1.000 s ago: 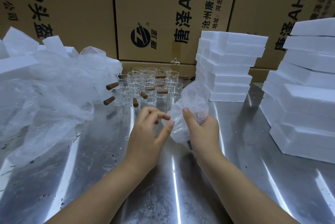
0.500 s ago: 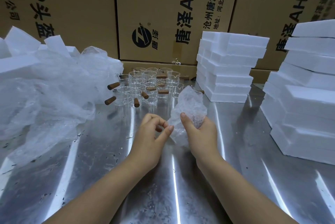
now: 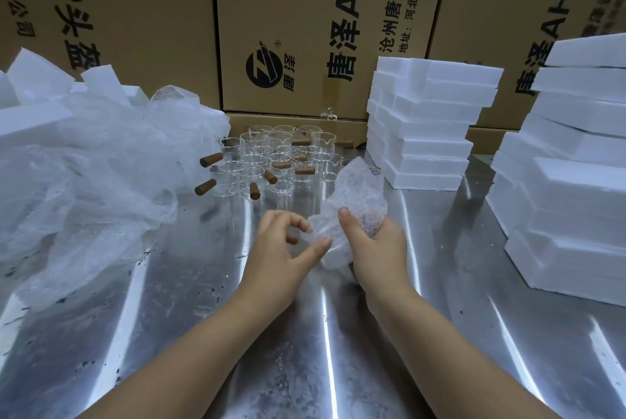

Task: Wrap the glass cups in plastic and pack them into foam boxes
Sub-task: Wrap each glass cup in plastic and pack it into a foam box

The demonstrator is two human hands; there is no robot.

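My right hand (image 3: 376,249) has its fingers clamped round a crumpled bubble wrap bundle (image 3: 359,195), held just above the steel desk (image 3: 203,317). My left hand (image 3: 277,256) pinches the bundle's lower edge between thumb and forefinger. Bare glass cups (image 3: 271,154) stand on the desk behind, with stacked foam boxes (image 3: 430,127) just beside them.

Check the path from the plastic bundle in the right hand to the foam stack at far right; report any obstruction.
Nothing visible blocks it. The right hand holds the bundle over the table, and only bare steel shows between it and the right stack. The cups and the middle stack stand farther back, off that path.
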